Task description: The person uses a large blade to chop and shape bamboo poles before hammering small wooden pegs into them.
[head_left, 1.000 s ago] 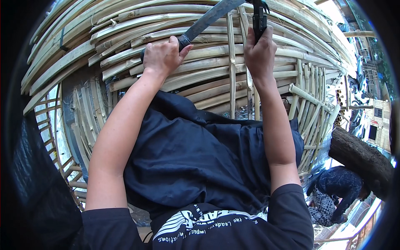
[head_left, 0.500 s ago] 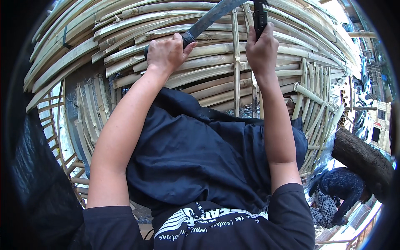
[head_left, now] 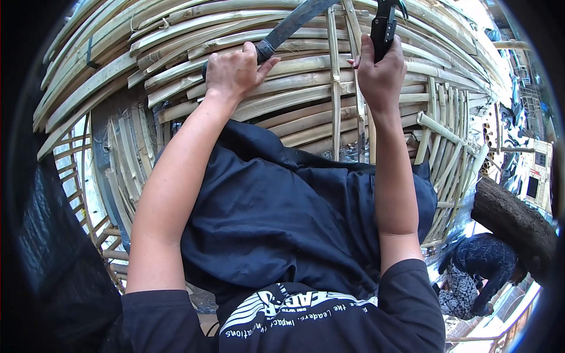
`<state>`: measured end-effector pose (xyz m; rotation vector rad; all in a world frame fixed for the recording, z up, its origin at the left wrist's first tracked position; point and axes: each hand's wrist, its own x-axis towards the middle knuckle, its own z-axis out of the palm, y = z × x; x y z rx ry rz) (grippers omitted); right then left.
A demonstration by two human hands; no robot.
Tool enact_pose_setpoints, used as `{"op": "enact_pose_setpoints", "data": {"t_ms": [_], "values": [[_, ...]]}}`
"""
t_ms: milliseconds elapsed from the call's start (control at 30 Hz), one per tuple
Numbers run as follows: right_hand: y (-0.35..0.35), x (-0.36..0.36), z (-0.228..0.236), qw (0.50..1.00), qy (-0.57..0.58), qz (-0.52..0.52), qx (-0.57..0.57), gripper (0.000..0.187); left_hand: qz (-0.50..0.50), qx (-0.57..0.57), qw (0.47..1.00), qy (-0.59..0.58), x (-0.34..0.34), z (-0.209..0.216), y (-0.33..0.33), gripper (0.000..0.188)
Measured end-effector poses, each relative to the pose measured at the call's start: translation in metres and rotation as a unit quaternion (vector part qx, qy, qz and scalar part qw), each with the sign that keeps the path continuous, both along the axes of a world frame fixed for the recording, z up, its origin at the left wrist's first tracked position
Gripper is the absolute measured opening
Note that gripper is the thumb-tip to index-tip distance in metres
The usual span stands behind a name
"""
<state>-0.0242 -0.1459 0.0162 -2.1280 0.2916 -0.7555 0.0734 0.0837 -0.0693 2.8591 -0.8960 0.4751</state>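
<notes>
My left hand (head_left: 231, 73) is wrapped round the dark handle of a machete (head_left: 299, 23), its thumb lying toward the blade. The long grey blade slants up to the right over bamboo strips (head_left: 235, 46), and its far end is cut off by the top of the view. To the right, my right hand (head_left: 381, 76) grips the black handle of a hammer (head_left: 383, 30). A curved claw shows at the hammer's top, close to the upper edge. Two thin upright bamboo slats (head_left: 335, 88) stand between my hands.
A small bamboo lattice (head_left: 444, 126) is at the right. Beyond it, a thick log (head_left: 509, 215) lies near a bent-over person (head_left: 479, 265). Dark cloth (head_left: 276, 206) covers my lap. Black sheeting (head_left: 53, 247) hangs at the left, beside a bamboo frame (head_left: 73, 167).
My right hand has moved a little right and down, with the hammer tilted and more of its head in view. The machete and my left hand have shifted slightly left.
</notes>
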Motion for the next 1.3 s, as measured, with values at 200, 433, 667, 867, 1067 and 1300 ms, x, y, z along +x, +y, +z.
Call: {"op": "enact_pose_setpoints", "data": {"t_ms": [200, 433, 667, 867, 1067, 1300], "values": [[-0.017, -0.02, -0.003, 0.995, 0.021, -0.002, 0.097, 0.016, -0.009, -0.036, 0.999, 0.002, -0.001, -0.005, 0.014, 0.059], [-0.045, -0.041, -0.033, 0.971, 0.008, -0.053, 0.231, 0.017, -0.039, -0.099, 0.992, -0.067, -0.012, 0.007, 0.009, 0.059], [-0.05, -0.041, -0.025, 0.966, -0.004, -0.068, 0.251, 0.017, -0.1, -0.048, 0.985, -0.132, -0.007, -0.009, 0.012, 0.062], [-0.051, -0.04, -0.032, 0.975, 0.002, -0.059, 0.216, 0.018, -0.087, -0.049, 0.989, -0.111, -0.008, -0.014, 0.005, 0.061], [-0.04, -0.037, -0.036, 0.979, 0.02, -0.057, 0.193, 0.02, -0.07, -0.031, 0.993, -0.09, -0.01, -0.013, 0.005, 0.059], [-0.026, -0.017, 0.001, 0.997, 0.054, -0.043, 0.03, 0.03, -0.048, -0.017, 0.994, -0.097, -0.013, -0.013, 0.0, 0.06]]}}
